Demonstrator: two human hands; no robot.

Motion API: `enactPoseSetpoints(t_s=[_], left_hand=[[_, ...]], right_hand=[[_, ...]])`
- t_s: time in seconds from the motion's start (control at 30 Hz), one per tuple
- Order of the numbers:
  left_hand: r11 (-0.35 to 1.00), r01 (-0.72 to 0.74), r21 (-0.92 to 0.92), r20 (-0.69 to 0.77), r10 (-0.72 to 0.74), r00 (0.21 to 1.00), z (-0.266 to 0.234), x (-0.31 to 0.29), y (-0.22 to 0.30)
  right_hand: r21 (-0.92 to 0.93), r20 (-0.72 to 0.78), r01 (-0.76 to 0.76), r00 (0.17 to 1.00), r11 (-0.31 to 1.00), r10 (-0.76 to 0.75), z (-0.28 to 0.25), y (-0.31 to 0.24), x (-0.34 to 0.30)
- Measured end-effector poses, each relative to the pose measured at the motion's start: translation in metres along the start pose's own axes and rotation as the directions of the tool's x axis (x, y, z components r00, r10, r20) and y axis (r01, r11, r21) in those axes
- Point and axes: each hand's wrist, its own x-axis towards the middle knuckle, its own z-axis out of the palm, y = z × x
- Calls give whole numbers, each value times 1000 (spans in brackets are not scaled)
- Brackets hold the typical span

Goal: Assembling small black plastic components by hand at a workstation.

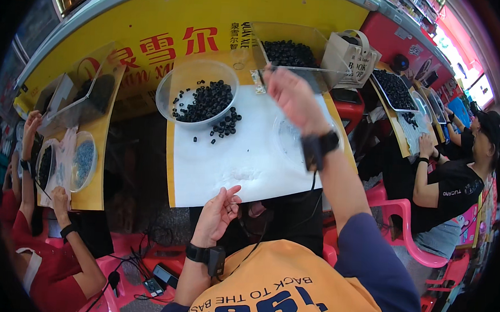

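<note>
My left hand (216, 217) is at the front edge of a white sheet (204, 176), palm turned up. Its thumb and fingertips are pinched together; whatever is between them is too small to make out. Raised over the sheet's far right, my right hand (294, 96) has its fingers closed near a clear bin (323, 80) of small black pieces (291, 53). What those fingertips hold, if anything, is unclear. A clear round bowl (162, 99) with similar black pieces (210, 101) stands at the back left, and loose black pieces (226, 126) lie beside it.
Partly behind my right forearm is another clear round dish (281, 138). A cream bag (349, 60) stands beside the bin. Co-workers sit at tables on the left (83, 271) and right (455, 176). Cables (137, 257) lie over a pink chair at lower left.
</note>
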Motion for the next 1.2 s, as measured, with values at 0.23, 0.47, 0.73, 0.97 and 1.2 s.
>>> enactPoseSetpoints(t_s=[0.23, 0.47, 0.73, 0.97, 1.2], left_hand=[[999, 13, 42, 15, -14, 1000, -6, 0, -1], [998, 22, 61, -18, -21, 1000, -9, -3, 0], [996, -41, 84, -49, 46, 998, -7, 3, -2], [989, -117, -87, -68, 111, 991, 18, 22, 0], [992, -49, -116, -56, 42, 998, 16, 29, -19]], right_hand=[[-460, -118, -151, 987, 875, 108, -34, 50, 18], [-989, 57, 58, 998, 134, -12, -41, 127, 18], [-988, 120, 133, 982, 85, -145, -23, 111, -23], [-644, 85, 16, 995, 765, 51, 31, 86, -140], [-792, 103, 102, 994, 602, -33, 7, 70, -171]])
